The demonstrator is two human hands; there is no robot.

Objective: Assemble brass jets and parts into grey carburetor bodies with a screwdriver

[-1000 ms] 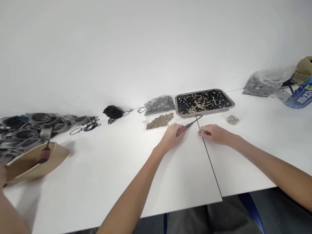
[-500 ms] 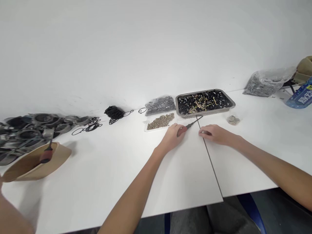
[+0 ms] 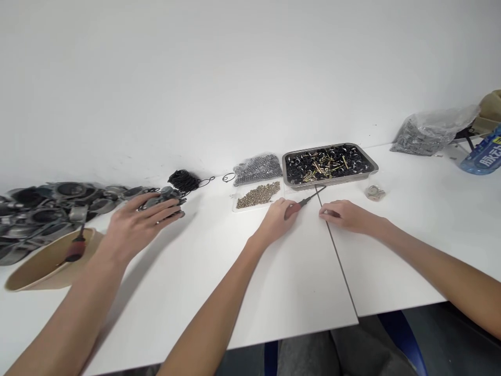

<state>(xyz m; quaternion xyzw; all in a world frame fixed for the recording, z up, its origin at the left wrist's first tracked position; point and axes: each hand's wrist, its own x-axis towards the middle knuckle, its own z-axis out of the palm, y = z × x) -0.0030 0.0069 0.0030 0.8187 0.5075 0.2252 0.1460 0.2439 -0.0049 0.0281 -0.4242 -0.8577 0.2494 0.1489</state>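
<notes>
My left hand [image 3: 275, 220] lies on the white table [image 3: 219, 271], closed round the red handle of a screwdriver [image 3: 301, 202]. Its dark shaft points toward the metal tray [image 3: 371, 164] of black rings and brass screws. Just to the right, my right hand [image 3: 344, 215] rests on the table with its fingertips pinched together; what they hold is too small to name. Another person's hand [image 3: 135, 224] reaches in from the lower left and grips a grey metal part [image 3: 166, 197] close to the loose black O-rings [image 3: 182, 180].
Along the wall lie a heap of grey metal castings [image 3: 43, 206], a bag of steel balls [image 3: 258, 168] and a bag of brass pieces [image 3: 258, 195]. A tan bowl [image 3: 35, 269] holds a second red screwdriver. At far right are a bag of grey parts [image 3: 426, 133] and a blue bottle [image 3: 483, 156].
Another person's hand has come in from the lower left and now grips a grey metal part near the O-rings. My own hands have stayed put.
</notes>
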